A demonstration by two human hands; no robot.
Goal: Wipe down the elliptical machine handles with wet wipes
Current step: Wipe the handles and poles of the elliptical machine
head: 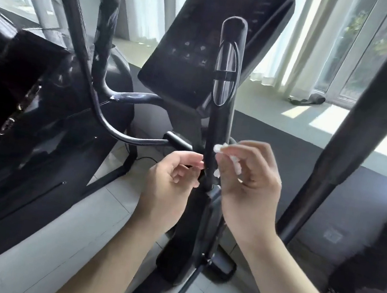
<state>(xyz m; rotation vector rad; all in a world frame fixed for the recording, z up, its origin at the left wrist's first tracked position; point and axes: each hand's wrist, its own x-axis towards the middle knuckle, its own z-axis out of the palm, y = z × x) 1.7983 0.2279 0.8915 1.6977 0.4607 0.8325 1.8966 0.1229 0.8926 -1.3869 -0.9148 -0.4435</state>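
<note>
Windows glow far off; our right hand pinches a wipe at the black handle, left hand loose, empty.

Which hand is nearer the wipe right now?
Right. The right hand pinches the wipe at the handle; the left hand sits on the handle's other side, not touching the wipe.

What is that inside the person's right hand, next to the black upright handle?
A crumpled white wet wipe: bits poke out between the curled fingers of the right hand. Most of it is covered by the fingers, so its full shape cannot be seen.
</note>
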